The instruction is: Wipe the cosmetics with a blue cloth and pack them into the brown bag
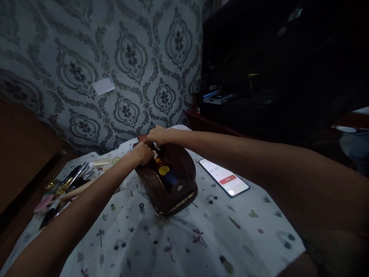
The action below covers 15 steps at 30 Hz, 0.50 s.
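A dark brown zippered bag stands on the patterned cloth, its top gaping. Inside it a round yellow item and a dark blue item show; the rest of the contents is too dark to make out. My left hand is closed on the bag's left rim near the far end. At the far end of the opening, my right hand has its fingers curled down at the bag's edge. Both hands' fingertips are partly hidden.
Several makeup brushes, tubes and other cosmetics lie in a pile at the left. A lit phone showing a timer rests right of the bag. The patterned wall rises behind the cloth; a dark shelf stands at the right.
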{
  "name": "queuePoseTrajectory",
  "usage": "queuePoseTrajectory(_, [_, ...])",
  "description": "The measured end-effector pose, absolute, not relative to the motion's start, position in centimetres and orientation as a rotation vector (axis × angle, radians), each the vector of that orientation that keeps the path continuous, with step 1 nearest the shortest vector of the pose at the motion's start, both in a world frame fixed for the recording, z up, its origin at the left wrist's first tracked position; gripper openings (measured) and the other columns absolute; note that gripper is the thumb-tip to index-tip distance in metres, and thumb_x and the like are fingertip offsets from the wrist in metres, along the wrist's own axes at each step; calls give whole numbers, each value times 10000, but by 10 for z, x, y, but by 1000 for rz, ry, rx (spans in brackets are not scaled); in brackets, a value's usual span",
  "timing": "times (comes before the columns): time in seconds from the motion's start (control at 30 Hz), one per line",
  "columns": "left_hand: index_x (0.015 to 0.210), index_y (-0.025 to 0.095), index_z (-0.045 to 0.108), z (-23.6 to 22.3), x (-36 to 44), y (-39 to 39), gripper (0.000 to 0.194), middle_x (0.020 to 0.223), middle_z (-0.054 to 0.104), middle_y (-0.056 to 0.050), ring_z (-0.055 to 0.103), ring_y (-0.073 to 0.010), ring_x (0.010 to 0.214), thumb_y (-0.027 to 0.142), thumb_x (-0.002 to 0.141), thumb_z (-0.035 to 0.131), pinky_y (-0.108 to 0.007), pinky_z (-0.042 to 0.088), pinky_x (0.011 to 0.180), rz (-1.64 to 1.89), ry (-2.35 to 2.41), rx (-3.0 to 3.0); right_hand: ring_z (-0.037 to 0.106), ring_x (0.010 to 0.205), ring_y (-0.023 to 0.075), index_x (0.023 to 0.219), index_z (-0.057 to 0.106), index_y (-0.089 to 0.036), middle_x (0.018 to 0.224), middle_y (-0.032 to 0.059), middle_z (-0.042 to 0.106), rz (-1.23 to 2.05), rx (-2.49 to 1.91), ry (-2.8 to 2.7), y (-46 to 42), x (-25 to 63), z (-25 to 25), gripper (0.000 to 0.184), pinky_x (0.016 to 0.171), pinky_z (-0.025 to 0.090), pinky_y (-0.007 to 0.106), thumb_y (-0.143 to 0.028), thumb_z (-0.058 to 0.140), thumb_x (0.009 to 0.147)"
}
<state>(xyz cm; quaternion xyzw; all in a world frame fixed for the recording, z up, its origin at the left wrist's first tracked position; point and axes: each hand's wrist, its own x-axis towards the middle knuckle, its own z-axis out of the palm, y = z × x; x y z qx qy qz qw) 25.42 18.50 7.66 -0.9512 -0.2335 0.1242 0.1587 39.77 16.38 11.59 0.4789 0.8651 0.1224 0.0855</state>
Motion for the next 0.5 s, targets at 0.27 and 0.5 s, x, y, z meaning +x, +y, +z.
queuePoseTrajectory(0.27, [940, 157, 780, 76, 261, 174, 253, 976, 771, -145, 690, -269, 985, 126, 848, 546, -341, 452, 868, 436, -690, -2536, 677, 1051, 286, 1210, 678, -183, 1154, 94, 718, 256, 1375, 2524, 161, 395, 131, 522, 824, 502, 335, -92, 786, 707])
queuePoseTrajectory(0.5, [938, 144, 782, 68, 271, 179, 244, 982, 771, -154, 692, -260, 979, 105, 846, 559, -343, 456, 899, 444, -717, -2516, 653, 1106, 290, 1156, 689, -91, 1149, 143, 714, 232, 1444, 2573, 160, 404, 122, 355, 878, 477, 339, -121, 720, 804])
